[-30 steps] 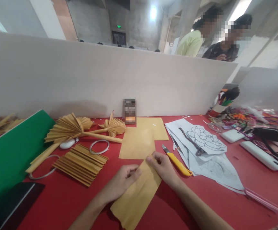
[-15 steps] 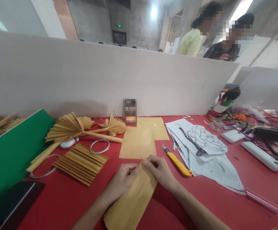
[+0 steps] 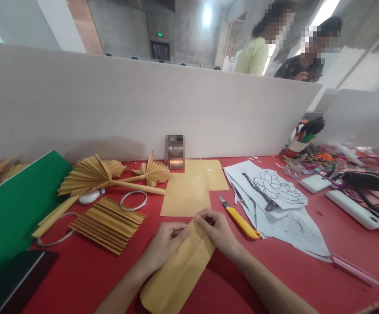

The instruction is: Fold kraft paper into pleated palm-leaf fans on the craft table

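Note:
A strip of tan kraft paper (image 3: 179,277) slants across the red table in front of me, its far end raised between my hands. The thumb and fingers of my left hand (image 3: 167,245) pinch its left edge near that end. My right hand (image 3: 218,227) grips the far corner between thumb and bent fingers. Just beyond lie flat tan sheets (image 3: 186,194), overlapping one another. A pleated piece of the same paper (image 3: 109,224) rests left of my left hand. The yellow utility knife (image 3: 241,222) lies right of my right hand, its blade pointing away.
Folded paper fans on stems (image 3: 87,176) and wire coils (image 3: 133,200) are at the left, beside a green board (image 3: 22,213). White drawing sheets (image 3: 277,192) and a white power strip (image 3: 354,209) lie at the right. A white partition (image 3: 143,104) closes the back; two people stand beyond it.
The fingertips of my left hand have drawn slightly away from my right hand along the paper's edge. The whole view has shifted a little; the other things on the table lie as before.

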`<state>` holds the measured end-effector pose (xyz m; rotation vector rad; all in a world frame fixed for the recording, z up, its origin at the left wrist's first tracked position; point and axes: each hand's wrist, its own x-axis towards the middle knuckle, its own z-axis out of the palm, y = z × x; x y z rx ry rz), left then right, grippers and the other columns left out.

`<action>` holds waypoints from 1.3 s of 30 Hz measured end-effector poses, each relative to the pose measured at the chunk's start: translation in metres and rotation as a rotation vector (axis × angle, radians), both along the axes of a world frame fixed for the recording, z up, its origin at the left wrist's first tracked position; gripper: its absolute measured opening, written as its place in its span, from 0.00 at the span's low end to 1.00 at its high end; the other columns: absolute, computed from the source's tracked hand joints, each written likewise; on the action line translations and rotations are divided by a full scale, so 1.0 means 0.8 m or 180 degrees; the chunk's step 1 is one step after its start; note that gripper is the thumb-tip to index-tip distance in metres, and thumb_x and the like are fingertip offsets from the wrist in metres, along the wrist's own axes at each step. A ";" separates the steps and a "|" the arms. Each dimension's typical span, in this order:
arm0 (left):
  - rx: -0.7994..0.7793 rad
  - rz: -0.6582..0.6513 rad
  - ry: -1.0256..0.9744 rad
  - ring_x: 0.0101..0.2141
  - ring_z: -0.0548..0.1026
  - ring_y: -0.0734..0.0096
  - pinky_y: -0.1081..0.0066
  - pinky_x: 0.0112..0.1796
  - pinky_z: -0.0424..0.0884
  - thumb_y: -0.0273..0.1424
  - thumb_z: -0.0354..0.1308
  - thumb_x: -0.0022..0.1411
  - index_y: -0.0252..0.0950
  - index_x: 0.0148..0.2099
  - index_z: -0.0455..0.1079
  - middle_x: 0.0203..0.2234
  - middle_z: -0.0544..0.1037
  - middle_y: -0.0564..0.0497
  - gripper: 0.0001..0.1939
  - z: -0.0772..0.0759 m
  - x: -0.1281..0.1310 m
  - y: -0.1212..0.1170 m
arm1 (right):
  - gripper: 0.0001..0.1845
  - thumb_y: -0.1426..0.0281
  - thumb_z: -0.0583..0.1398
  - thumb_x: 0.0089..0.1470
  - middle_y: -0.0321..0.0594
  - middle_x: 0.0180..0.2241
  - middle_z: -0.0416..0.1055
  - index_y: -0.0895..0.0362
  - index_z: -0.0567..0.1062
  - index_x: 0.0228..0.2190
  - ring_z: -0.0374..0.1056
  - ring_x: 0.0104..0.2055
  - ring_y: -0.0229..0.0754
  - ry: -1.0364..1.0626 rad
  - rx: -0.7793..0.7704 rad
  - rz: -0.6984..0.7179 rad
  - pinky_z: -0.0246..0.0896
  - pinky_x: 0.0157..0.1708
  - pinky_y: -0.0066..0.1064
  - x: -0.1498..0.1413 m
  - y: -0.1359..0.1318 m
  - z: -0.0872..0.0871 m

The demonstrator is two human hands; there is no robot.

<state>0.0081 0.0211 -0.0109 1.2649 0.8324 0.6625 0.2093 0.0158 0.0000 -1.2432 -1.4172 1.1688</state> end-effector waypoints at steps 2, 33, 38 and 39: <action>-0.0104 -0.0069 0.0071 0.33 0.77 0.62 0.71 0.32 0.68 0.52 0.62 0.64 0.32 0.45 0.79 0.33 0.83 0.46 0.25 0.001 -0.004 0.001 | 0.24 0.47 0.65 0.56 0.38 0.28 0.73 0.57 0.77 0.28 0.67 0.31 0.42 0.0043 -0.0030 -0.0132 0.61 0.32 0.31 0.008 0.004 0.003; 0.0661 0.0124 0.0804 0.40 0.78 0.54 0.69 0.36 0.71 0.53 0.57 0.65 0.36 0.44 0.81 0.34 0.83 0.46 0.25 0.018 -0.028 0.012 | 0.25 0.46 0.65 0.57 0.38 0.29 0.73 0.57 0.78 0.32 0.66 0.31 0.43 0.0285 0.0202 -0.0840 0.59 0.32 0.32 0.037 0.018 -0.003; 0.0654 0.0209 0.0753 0.30 0.75 0.62 0.71 0.29 0.66 0.53 0.55 0.67 0.34 0.35 0.78 0.28 0.81 0.49 0.27 0.011 -0.026 0.010 | 0.25 0.47 0.64 0.58 0.35 0.27 0.68 0.57 0.77 0.30 0.61 0.29 0.40 0.0120 0.0327 -0.0950 0.54 0.30 0.30 0.035 0.017 -0.011; 0.0647 0.0187 0.0717 0.29 0.74 0.63 0.72 0.28 0.65 0.53 0.55 0.67 0.35 0.33 0.77 0.27 0.80 0.50 0.27 0.009 -0.028 0.010 | 0.25 0.47 0.64 0.58 0.34 0.26 0.67 0.57 0.77 0.29 0.60 0.29 0.40 0.0079 0.0339 -0.0957 0.53 0.30 0.30 0.036 0.018 -0.012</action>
